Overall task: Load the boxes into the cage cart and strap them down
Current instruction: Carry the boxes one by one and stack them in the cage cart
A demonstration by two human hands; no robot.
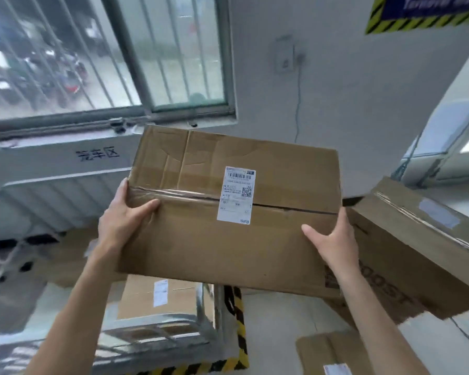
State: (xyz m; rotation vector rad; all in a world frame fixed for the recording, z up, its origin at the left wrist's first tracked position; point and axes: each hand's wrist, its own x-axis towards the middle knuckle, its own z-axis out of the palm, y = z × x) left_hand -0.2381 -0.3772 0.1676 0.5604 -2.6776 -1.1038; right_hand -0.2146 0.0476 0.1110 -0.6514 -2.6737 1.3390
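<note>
The person holds a taped cardboard box up in the air, left hand gripping its left edge and right hand its right edge, thumbs lying on top. Below it stands the cage cart with another box inside. A larger box sits tilted just beside, on the right.

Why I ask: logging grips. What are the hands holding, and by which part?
The labelled cardboard box, by its side edges: left hand on the left edge, right hand on the right, thumbs on top.
</note>
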